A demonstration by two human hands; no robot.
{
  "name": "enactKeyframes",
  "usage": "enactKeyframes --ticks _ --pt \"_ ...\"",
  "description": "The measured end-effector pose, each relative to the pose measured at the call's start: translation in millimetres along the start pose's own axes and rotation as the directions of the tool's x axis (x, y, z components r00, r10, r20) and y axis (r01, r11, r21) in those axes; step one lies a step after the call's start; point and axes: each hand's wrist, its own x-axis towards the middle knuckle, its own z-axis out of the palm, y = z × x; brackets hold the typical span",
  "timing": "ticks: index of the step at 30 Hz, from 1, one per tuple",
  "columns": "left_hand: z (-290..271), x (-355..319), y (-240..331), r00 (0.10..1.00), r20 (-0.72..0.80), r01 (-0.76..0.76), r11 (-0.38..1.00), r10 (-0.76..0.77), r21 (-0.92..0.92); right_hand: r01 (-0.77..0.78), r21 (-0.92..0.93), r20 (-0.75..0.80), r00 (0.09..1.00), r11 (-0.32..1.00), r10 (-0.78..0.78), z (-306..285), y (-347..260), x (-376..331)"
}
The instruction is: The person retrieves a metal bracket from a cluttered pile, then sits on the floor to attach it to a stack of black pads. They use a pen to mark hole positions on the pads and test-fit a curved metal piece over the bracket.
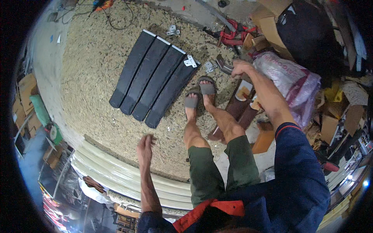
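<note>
My right hand [241,68] is closed around a dark grey tool [224,65] that looks like a staple gun, held out at the right. My left hand [144,149] hangs with loosely bent, slightly blurred fingers; nothing shows in it. Several long black padded panels [134,70] lie side by side, with pale strips along their far ends. On the rightmost panel rests a white metal bracket [190,61]. Another metal bracket [210,66] is on the floor near the tool, and more brackets [173,30] lie beyond the panels.
Brown boards [233,109] lie right of my feet, beside a plastic-wrapped bundle [285,75]. Red clamps [235,37] and an open cardboard box [274,29] stand farther off. Long wrapped pale rolls [128,171] border the speckled carpet [89,77]. A cable [124,25] crosses its far side.
</note>
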Motion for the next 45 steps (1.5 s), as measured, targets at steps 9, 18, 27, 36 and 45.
enactKeyframes --ticks 9,18,27,36,45 --pt "183.1 302.7 94.9 0.887 0.247 -0.377 0.920 0.391 -0.107 0.042 -0.150 0.241 0.970 0.988 -0.004 25.0 103.6 152.3" --pt "333.1 362.9 174.6 0.573 0.403 -0.596 0.700 0.714 -0.393 0.615 -0.045 -0.687 0.554 0.788 -0.471 -24.8 20.2 59.7" --pt "257.5 413.0 178.1 0.506 0.263 -0.631 0.560 0.821 -0.537 0.829 0.398 -0.714 0.549 0.393 -0.434 -64.1 -137.7 91.7" --pt "202.5 657.1 214.6 0.873 0.147 -0.383 0.465 0.466 0.798 0.517 0.181 -0.835 0.530 0.836 -0.147 -310.9 -108.3 235.9" --pt "226.0 665.4 194.5 0.806 0.035 -0.363 0.446 0.591 0.818 0.176 -0.076 -0.979 0.173 0.981 -0.107 -502.7 -109.3 388.0"
